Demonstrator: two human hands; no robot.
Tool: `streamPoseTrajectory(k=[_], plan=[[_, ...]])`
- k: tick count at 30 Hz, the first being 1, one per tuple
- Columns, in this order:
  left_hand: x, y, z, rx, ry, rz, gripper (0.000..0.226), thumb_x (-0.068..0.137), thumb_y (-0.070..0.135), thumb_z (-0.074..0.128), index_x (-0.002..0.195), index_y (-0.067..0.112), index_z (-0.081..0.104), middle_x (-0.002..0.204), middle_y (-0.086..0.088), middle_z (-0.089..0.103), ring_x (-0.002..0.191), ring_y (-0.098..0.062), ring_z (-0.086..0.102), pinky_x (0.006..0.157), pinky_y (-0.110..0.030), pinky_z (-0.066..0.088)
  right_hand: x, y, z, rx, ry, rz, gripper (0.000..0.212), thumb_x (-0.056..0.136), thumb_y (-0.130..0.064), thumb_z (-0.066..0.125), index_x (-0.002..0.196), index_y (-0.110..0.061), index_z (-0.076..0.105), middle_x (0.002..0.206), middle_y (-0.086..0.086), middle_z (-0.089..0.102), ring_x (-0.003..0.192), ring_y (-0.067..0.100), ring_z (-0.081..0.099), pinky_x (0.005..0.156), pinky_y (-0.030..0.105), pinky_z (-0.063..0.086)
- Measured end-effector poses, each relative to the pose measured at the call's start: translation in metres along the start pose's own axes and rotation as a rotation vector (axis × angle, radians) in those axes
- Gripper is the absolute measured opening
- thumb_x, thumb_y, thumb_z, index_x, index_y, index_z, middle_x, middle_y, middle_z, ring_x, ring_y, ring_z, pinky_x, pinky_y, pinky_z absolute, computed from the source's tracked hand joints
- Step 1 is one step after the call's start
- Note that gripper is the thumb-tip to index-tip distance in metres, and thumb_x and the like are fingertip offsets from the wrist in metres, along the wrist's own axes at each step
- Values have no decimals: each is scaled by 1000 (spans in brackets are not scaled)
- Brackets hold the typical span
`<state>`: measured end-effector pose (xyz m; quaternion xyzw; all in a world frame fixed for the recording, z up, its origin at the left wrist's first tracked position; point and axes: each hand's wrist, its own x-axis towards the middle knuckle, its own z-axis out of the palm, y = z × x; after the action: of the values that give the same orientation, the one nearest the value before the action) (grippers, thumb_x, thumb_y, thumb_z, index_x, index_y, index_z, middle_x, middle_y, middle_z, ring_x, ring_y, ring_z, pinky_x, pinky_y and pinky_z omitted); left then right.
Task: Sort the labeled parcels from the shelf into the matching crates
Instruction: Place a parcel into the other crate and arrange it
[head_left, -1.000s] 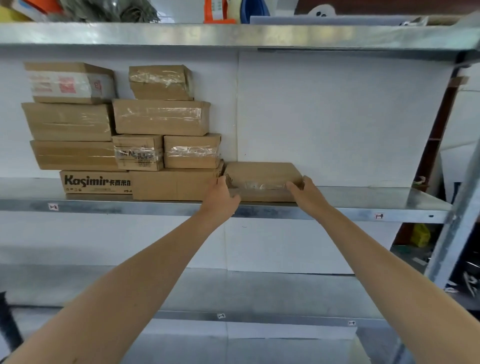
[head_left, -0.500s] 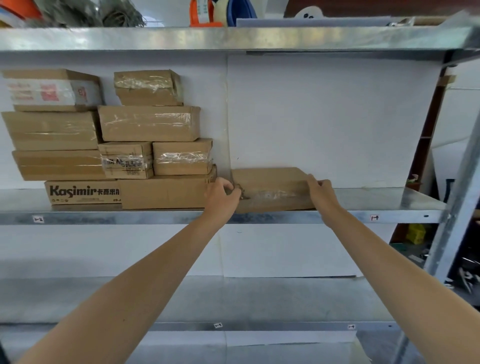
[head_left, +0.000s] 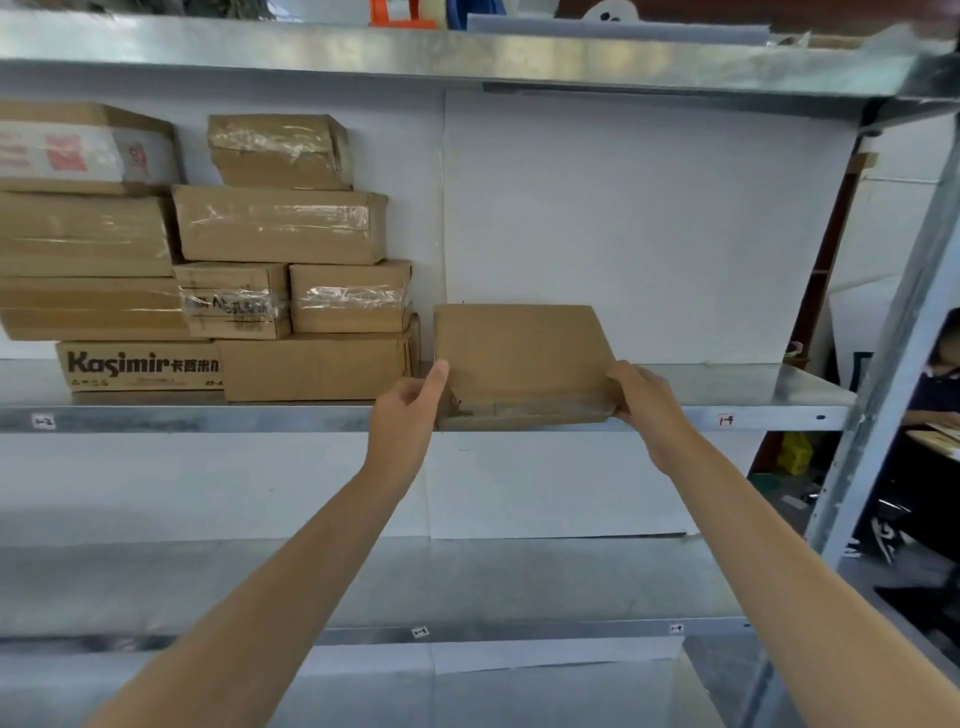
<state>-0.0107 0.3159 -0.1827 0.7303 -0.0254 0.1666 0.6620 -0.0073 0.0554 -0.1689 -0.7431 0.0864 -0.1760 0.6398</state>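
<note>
Head view, going left to right along the long grey metal shelf (head_left: 727, 415).

At the left end of the shelf: a pile of brown cardboard boxes wrapped in shiny tape (head_left: 291, 312). Sitting just like a second ago, not touched.

Right of the pile, at the front lip of the shelf: the left hand (head_left: 408, 410). Thumb up along the left side of the flat brown cardboard parcel (head_left: 519, 353), fingers hidden behind it, holding on.

Near the middle of the shelf: that parcel, no longer lying flat and snug against the pile as a second ago. Now pulled a little away from the pile, tipped up with its big plain face toward the camera, front edge poking out past the shelf lip. Back edge hidden, so cannot tell whether still resting on the shelf.

Just right of the parcel, also at the shelf lip: the right hand (head_left: 644, 400). Fingers wrapped round the lower right corner, holding too.

For the job: picked up, or very nearly, and on the way off the shelf. Likely next: finding the label, not seen on the face showing now, then carrying to the matching crate. No crates near the shelf in this view, so no telling yet which one. Plenty of boxes left in the pile to sort after this.
</note>
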Motion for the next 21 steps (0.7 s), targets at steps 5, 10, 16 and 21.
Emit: streamPoseTrajectory(k=[5, 10, 16, 21], plan=[[-55, -41, -29, -64, 132, 14, 29, 90, 48, 66, 93, 20, 69, 91, 11, 71, 86, 1, 64, 71, -13, 45, -70, 46, 25, 36, 2, -78, 23, 98, -38, 55, 116, -28, 63, 109, -15, 64, 103, 1, 59, 84, 23, 48], [-95, -77, -61, -205, 158, -20, 23, 92, 37, 69, 113, 28, 68, 97, 16, 74, 92, 6, 66, 70, -2, 46, -115, 77, 50, -88, -46, -97, 29, 95, -58, 51, 116, -40, 62, 114, -12, 60, 101, 2, 60, 82, 26, 46], [-128, -107, -104, -64, 133, 13, 21, 99, 34, 58, 119, 36, 64, 107, 24, 70, 100, 9, 63, 77, -2, 45, -146, 113, 72, -194, -174, -101, 39, 96, -50, 55, 131, -33, 56, 118, -8, 62, 96, 13, 64, 78, 30, 52], [-162, -139, -138, 66, 198, -22, 15, 99, 17, 58, 113, 19, 63, 99, 21, 68, 98, 2, 64, 80, -9, 46, -173, 144, 99, -199, -273, -50, 39, 94, -33, 64, 132, -31, 53, 124, -12, 63, 113, 9, 61, 91, 28, 48]])
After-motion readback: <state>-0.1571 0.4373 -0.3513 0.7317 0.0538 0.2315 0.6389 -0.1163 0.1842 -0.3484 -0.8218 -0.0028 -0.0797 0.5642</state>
